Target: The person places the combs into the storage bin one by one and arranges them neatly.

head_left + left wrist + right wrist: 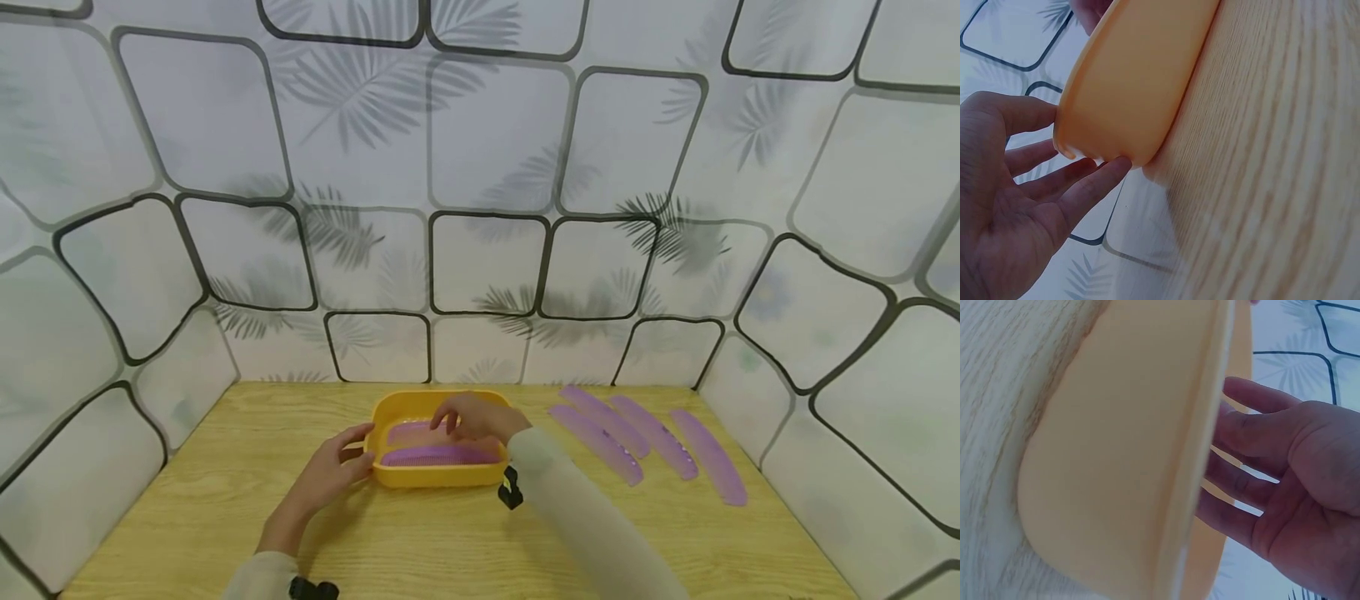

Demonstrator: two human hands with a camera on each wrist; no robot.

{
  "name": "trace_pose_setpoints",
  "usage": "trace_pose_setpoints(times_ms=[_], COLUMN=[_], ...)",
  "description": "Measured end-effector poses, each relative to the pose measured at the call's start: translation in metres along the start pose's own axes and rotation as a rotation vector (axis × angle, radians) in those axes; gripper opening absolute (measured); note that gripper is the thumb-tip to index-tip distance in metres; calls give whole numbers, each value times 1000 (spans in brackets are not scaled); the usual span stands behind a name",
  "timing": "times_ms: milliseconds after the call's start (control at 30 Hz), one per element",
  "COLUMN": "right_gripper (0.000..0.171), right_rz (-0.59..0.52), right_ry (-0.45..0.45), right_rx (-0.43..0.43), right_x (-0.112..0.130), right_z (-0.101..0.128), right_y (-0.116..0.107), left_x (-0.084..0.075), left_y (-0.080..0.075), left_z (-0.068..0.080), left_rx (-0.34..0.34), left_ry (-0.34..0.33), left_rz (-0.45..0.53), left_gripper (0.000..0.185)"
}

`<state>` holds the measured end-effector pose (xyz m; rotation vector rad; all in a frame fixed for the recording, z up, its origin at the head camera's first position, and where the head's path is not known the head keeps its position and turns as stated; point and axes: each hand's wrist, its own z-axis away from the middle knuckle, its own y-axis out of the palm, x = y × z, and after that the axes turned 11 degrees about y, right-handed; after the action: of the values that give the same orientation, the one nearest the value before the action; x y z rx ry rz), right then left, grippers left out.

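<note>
A yellow plastic basket (438, 477) stands on the table in the head view, and two purple combs (442, 455) show lying inside it. My left hand (330, 475) holds the basket's left end, thumb and fingers spread around its corner. The left wrist view has those fingertips (1121, 164) against the outer wall. Over the basket's inside, my right hand (476, 417) reaches down with loosely bent fingers above the combs. From the right wrist, the basket's rim hides that hand's fingertips, and no comb shows between the fingers.
Several more purple combs (708, 458) lie side by side, slanted, on the wooden table (450, 546) to the right of the basket. A patterned white cloth (487, 267) rises behind the table and along both sides.
</note>
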<state>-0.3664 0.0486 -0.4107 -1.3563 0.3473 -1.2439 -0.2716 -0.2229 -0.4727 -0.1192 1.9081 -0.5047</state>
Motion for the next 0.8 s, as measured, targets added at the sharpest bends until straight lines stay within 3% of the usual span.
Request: trace_pose_setpoints(times_ms=[267, 800], right_gripper=[32, 34], right_rz=[107, 1], right_ry=[-88, -121], right_rx=[-64, -81], right_x=[-7, -33], right_z=[9, 40], right_y=[-14, -37], left_x=[-1, -2], left_y=[0, -1], left_z=[0, 0], left_rx=[6, 10], left_ry=[9, 10], left_rz=[-1, -7], left_gripper=[59, 59])
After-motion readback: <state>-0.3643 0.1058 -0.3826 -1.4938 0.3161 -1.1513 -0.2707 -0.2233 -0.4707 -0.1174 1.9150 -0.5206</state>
